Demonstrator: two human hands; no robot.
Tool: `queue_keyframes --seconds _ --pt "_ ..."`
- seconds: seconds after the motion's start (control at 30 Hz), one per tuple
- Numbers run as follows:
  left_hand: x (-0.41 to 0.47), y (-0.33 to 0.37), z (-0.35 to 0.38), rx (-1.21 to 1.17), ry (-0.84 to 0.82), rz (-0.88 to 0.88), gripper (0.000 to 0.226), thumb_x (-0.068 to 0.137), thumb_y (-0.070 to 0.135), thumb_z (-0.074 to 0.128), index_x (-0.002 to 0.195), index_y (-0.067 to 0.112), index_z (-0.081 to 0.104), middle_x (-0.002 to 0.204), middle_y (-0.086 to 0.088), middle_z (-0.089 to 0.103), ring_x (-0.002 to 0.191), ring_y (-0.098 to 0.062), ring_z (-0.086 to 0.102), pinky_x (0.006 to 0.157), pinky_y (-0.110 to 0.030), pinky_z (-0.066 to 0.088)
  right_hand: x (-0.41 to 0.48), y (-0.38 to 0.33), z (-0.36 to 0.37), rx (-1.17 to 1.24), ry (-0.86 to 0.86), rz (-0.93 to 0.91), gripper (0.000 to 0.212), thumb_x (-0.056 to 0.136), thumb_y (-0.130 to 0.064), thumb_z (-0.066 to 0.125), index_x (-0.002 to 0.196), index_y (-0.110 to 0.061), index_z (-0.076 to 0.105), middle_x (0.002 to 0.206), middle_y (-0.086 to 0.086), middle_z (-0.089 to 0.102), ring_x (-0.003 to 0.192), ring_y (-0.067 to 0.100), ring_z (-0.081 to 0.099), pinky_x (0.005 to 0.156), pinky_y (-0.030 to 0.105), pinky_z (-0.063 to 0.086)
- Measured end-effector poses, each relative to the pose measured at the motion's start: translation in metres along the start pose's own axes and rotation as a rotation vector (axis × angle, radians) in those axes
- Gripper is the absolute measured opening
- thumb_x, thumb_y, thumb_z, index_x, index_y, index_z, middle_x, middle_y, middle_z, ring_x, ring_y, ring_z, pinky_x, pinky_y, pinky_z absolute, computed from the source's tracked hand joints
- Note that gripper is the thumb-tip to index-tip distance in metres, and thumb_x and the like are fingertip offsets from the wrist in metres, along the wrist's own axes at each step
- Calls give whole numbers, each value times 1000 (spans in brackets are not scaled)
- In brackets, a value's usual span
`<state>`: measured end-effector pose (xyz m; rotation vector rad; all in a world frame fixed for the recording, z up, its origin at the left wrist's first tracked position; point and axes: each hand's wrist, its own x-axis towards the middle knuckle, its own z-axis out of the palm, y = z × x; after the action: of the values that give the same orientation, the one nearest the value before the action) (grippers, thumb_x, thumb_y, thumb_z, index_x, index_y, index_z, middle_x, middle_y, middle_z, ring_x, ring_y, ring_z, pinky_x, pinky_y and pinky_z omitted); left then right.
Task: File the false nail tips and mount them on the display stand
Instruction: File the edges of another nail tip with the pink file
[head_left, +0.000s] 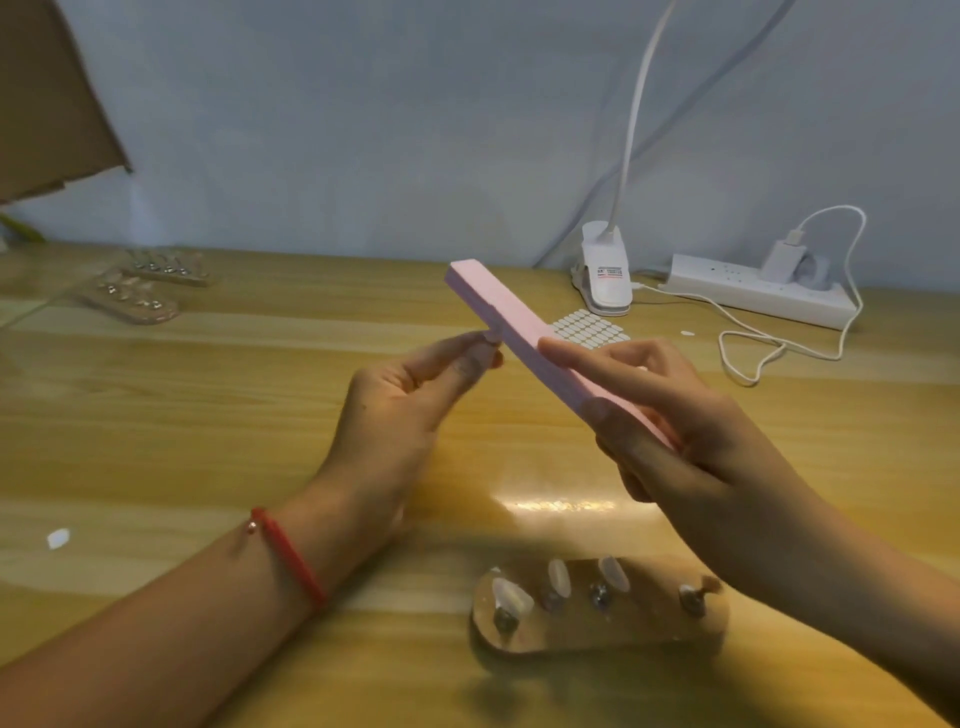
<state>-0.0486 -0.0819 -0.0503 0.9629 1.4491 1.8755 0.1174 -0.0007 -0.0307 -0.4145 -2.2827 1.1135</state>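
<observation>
Nail tip (491, 340), small and blurred, sits pinched between the thumb and fingertips of the left hand (410, 395), raised above the bench (156, 415) and touching the lower edge of the pink file (498, 306). The right hand (670, 415) grasps the near end of that file, index finger laid straight along its top face, and the file slants away to the far left. A red bracelet (291, 556) circles the left wrist.

Near the person, below the right forearm, the wooden display stand (644, 623) lies on the bench with three mounted tips (511, 595) on its metal pegs; the rightmost peg shows bare.

Just beyond the file lies a sheet of oval stickers (589, 327). Farther right stand a white clip lamp (605, 270) and a power strip (753, 291) with a charger (784, 257) plugged in and a looping cable (779, 353). Two more stands (145, 296) rest at the far left.
</observation>
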Motion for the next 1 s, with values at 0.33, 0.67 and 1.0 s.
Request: queue_keyframes --seconds 0.33,0.67,1.0 --pt "-6 -4 3 70 -65 52 26 70 37 65 90 25 76 94 15 74 97 4 64 75 -3 44 3 -2 -1 99 -23 56 44 79 -48 45 120 -62 51 95 -14 47 76 4 49 62 20 39" --pt "-14 -4 6 257 -157 54 30 71 37 65 95 23 77 97 16 72 108 -5 59 93 -21 45 6 -3 -1 101 -55 80 44 77 -51 46 118 -62 53 97 -15 47 75 3 47 61 21 38" --pt "-16 5 12 134 -267 59 24 68 29 71 87 18 78 87 6 74 91 -3 64 74 -9 47 10 -8 -8 154 46 55 42 82 -39 47 122 -47 58 92 -6 48 65 4 47 52 16 41"
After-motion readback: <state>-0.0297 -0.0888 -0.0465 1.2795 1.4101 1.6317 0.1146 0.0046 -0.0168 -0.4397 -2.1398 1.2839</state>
